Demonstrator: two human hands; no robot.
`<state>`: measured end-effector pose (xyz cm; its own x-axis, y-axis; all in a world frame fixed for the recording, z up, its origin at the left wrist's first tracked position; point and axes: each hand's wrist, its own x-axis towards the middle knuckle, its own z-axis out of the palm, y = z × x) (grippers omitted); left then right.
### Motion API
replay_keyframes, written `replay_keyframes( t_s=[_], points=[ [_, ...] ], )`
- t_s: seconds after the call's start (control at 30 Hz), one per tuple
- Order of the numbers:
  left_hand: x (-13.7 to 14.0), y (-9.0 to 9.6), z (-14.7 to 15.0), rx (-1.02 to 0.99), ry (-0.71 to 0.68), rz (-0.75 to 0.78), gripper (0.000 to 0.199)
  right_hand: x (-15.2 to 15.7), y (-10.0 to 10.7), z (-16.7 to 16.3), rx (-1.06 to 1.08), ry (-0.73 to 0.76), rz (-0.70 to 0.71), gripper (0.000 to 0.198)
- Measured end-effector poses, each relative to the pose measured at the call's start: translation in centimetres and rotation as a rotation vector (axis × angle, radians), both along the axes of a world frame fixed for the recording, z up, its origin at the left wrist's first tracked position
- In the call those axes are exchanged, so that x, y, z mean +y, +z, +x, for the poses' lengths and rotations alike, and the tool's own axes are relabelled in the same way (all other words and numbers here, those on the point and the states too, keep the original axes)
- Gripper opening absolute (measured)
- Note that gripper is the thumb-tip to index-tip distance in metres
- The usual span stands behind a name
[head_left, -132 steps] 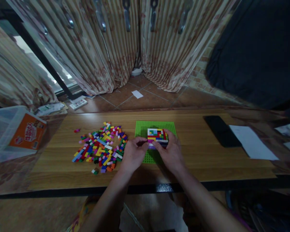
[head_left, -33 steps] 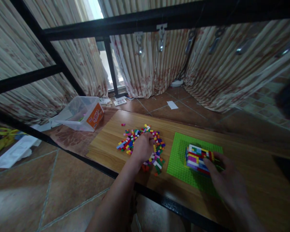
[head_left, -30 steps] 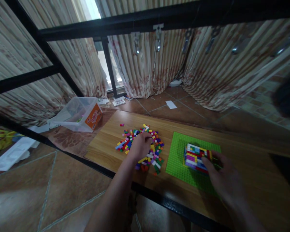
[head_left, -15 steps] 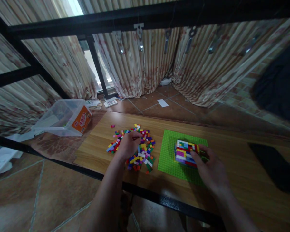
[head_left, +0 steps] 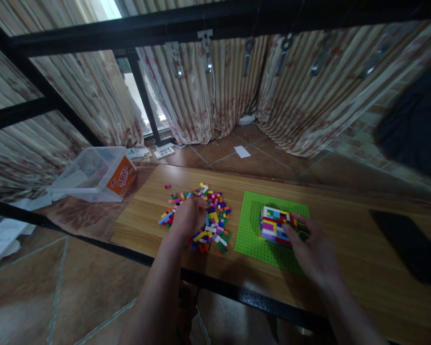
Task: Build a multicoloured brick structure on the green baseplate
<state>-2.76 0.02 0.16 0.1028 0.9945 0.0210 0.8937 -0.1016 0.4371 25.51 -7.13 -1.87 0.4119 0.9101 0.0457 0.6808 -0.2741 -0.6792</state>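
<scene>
A see-through tub [head_left: 93, 194] with an orange label [head_left: 122, 177] sits left of the wooden table [head_left: 140, 211]. A flat black thing [head_left: 405, 244] lies on the table's right side. Behind the table are stripy curtains [head_left: 230, 96] and a white paper [head_left: 242, 152].

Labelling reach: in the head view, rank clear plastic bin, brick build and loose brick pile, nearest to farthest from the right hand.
1. Brick build: touching the right hand, over the green baseplate.
2. Loose brick pile: left of the baseplate, on the wooden board.
3. Clear plastic bin: far left, past the board's end.
</scene>
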Motion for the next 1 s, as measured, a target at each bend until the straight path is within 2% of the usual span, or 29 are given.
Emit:
replay_keyframes(
  t_s=[0.1, 0.17, 0.33, 0.67, 0.83, 0.93, 1.0],
  points=[
    [-0.4, -0.3, -0.1, -0.002, -0.160, -0.016, 0.021, 0.0, -0.1, 0.0, 0.001, -0.001, 0.002, 0.056],
    [-0.7, -0.5, -0.2, -0.007, -0.193, -0.019, 0.029, 0.0, -0.1, 0.0, 0.003, 0.003, 0.000, 0.055],
    [-0.8, -0.5, 0.0, 0.010, -0.157, -0.051, 0.037, 0.0, -0.2, 0.0, 0.019, -0.001, -0.016, 0.055],
    [-0.5, -0.2, -0.1, -0.098, -0.111, -0.126, 0.003, -0.1, -0.2, -0.3, -0.002, 0.015, -0.007, 0.057],
    [-0.3, 0.4, -0.1, -0.226, -0.040, -0.144, 0.005, 0.0, -0.5, -0.2, 0.003, 0.026, 0.029, 0.054],
    [-0.2, 0.8, -0.1, -0.320, -0.053, -0.145, 0.008, 0.0, -0.5, -0.1, -0.015, 0.020, 0.102, 0.047],
    [-0.2, 0.9, 0.0, -0.476, -0.080, -0.140, 0.011, -0.1, -0.2, -0.4, -0.017, -0.005, 0.222, 0.041]
  ],
)
